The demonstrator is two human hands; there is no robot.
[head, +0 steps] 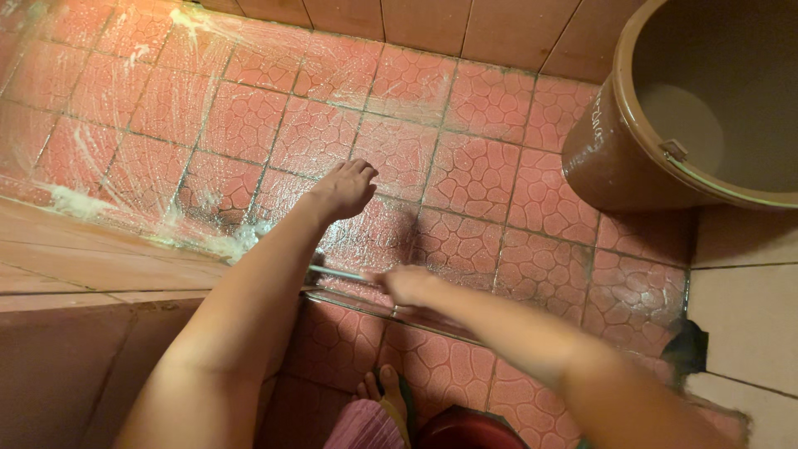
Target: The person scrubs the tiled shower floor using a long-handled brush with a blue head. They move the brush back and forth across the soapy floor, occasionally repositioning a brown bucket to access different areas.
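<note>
Grey-handled scrubbing tool, thin and blurred, lies near the middle of the frame, just above the low step edge, and its working end is too small to make out. It sits in the right hand, whose fingers close around the handle's right end, while its left end points toward the forearm of the other arm. Below these, at the bottom centre, a foot in a dark sandal shows beside pink striped cloth and the dark red rim of a round container. Slightly higher, the left hand presses flat on the wet reddish cobble-patterned floor tiles, fingers spread and holding nothing; it rests a little up and left of the tool, apart from it. White soapy foam streaks the tiles toward the upper left. At the upper right stands a large brown plastic bucket with its rim toward the camera.
</note>
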